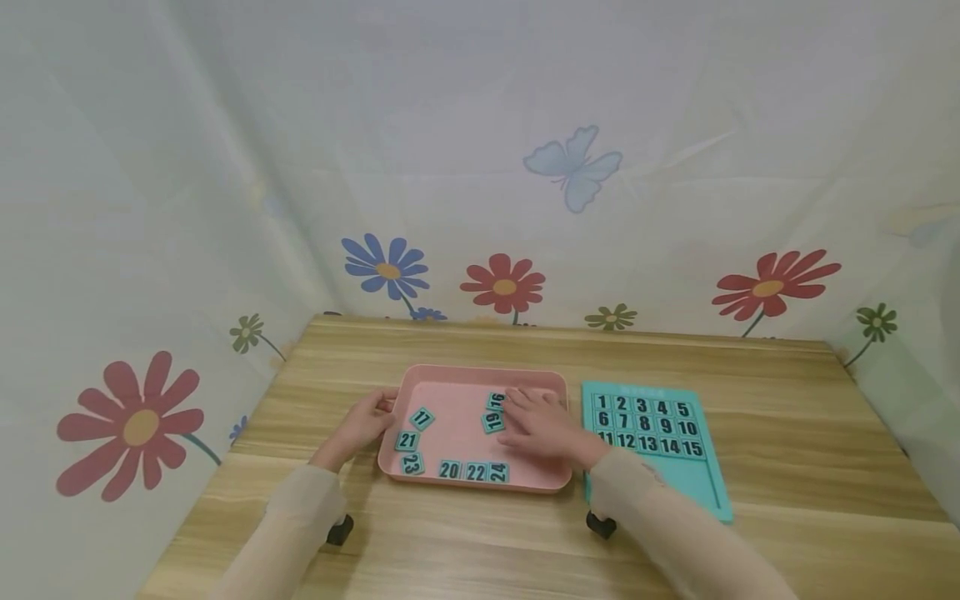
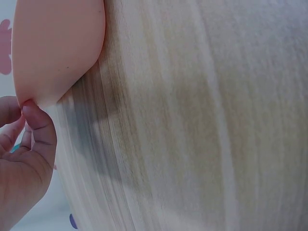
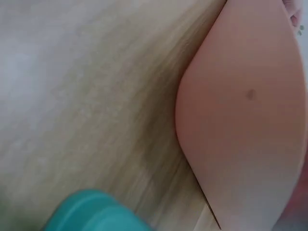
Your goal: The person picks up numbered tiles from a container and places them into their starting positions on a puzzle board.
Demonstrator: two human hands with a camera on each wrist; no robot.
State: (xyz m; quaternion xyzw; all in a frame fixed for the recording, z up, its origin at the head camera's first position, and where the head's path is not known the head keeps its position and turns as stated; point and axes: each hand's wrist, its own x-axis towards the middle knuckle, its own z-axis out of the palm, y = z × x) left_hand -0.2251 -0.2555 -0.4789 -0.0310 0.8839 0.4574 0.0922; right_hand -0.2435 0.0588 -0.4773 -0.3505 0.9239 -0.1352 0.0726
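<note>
My left hand [image 1: 366, 423] pinches the left rim of a pink tray [image 1: 450, 375] between thumb and fingers; the left wrist view shows the thumb [image 2: 41, 122] at the tray's edge. Inside the tray lie teal number tiles, among them tile 17 [image 1: 422, 417], tile 21 [image 1: 407, 441] and tile 22 [image 1: 476, 472]. Palm down over the tray's right half, my right hand [image 1: 542, 425] has its fingers extended, the fingertips right at tile 16 [image 1: 497, 401] and tile 19 [image 1: 492, 422]. Whatever lies under its palm is hidden.
Right of the tray is a teal number board [image 1: 675, 479] with tiles 1 to 15 in its upper rows; my right sleeve overlaps its lower left. Both stand on a wooden table [image 1: 465, 550]. A flower-printed curtain [image 1: 465, 192] encloses the back and sides.
</note>
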